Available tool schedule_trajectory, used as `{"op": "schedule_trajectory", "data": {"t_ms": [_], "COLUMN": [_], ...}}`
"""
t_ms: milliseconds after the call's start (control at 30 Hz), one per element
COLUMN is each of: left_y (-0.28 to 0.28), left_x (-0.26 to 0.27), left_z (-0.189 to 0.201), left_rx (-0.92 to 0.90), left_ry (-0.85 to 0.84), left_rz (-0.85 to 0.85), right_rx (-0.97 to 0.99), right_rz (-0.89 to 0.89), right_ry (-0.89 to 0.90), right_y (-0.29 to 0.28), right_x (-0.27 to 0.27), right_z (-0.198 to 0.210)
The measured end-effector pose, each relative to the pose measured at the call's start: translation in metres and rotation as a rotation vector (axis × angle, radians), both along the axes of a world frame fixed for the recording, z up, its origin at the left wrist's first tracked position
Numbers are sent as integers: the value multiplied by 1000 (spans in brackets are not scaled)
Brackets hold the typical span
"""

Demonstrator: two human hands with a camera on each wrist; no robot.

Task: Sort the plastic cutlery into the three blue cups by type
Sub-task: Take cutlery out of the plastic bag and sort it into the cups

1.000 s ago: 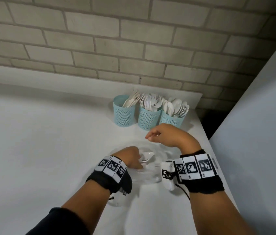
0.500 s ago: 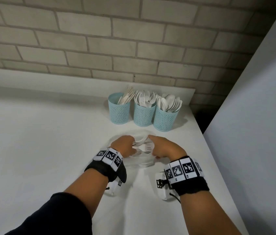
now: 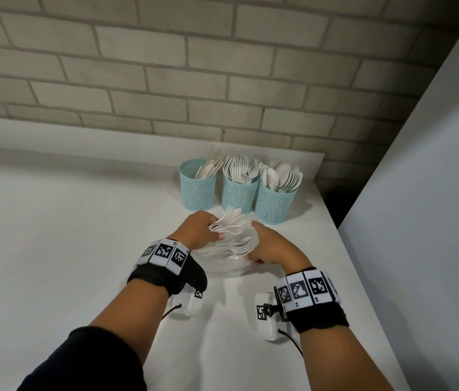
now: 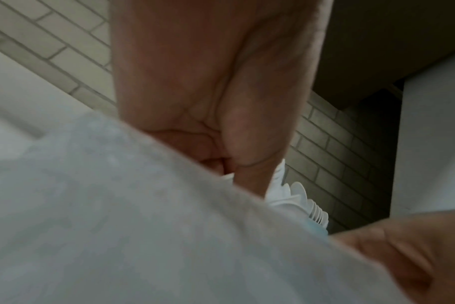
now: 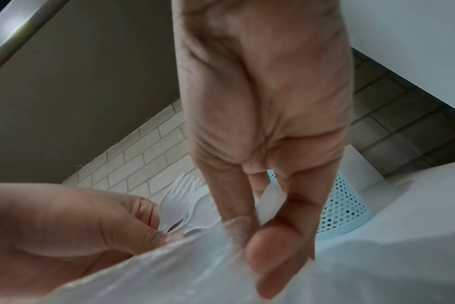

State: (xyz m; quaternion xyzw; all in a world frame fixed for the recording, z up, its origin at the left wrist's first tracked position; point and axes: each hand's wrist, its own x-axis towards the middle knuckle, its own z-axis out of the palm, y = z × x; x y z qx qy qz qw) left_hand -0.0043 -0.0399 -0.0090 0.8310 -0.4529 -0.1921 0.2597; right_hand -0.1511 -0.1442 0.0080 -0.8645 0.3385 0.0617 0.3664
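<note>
Three blue mesh cups stand in a row at the back: the left cup (image 3: 197, 190) has knives, the middle cup (image 3: 240, 197) forks, the right cup (image 3: 274, 207) spoons. In front of them sits a clear plastic bowl (image 3: 222, 268) with more white cutlery (image 3: 238, 249) inside. My left hand (image 3: 215, 231) grips a bunch of white forks (image 3: 229, 220) just above the bowl's far side, tines pointing toward the cups. My right hand (image 3: 253, 256) pinches the bowl's right rim. In the right wrist view the forks (image 5: 182, 197) fan out behind the rim (image 5: 195, 257).
The white counter (image 3: 67, 235) stretches wide to the left. Its right edge (image 3: 363, 277) runs close beside my right arm, next to a tall white panel (image 3: 434, 193). A brick wall (image 3: 194, 80) rises behind the cups, with a dark gap (image 3: 335, 204) at the corner.
My right hand came down from near the cups to the bowl's right rim. My left hand rose out of the bowl holding the bunch of forks.
</note>
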Motion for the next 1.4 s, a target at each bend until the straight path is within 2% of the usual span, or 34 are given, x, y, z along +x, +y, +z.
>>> {"op": "schedule_trajectory", "data": {"t_ms": [100,200,267,400,467,533,633,867,967,1167,1400], "left_y": [1,1,0,-2,-2,-3,-6,-10,-11,-10,-7], "left_x": [2,1,-1,-6,-8,-8,-6,-11,-11,-9,-15], "left_z": [1,6,13,27,30,30,26,30,32,26,21], "left_rx": [-80,-150,-215,-330,-344,-374,-439,-465,-461,-476,-527], "left_ry": [125,241,313,436,463,486,570,835,932,1105,1104], "left_rz": [28,21,25,21,26,73,123,82,135,151,191], "right_rx": [52,-141,-154,103,230,275,296,389,404,423,490], "right_rz": [-9,-14,-56,-151,-212,-267,-281,-316,-324,-465,-359], "right_ry": [-41,-10,-142,-498,-618,-692,-701,-637,-676,-768,-713], "right_y": [-1,-7,-9,-3,-1,-2,-1,-7,-7,-11,-11], "right_x": [0,2,4,12,19,27,37,46,45,49,44], "right_z": [2,7,13,34,40,41,38,24,22,21,19]}}
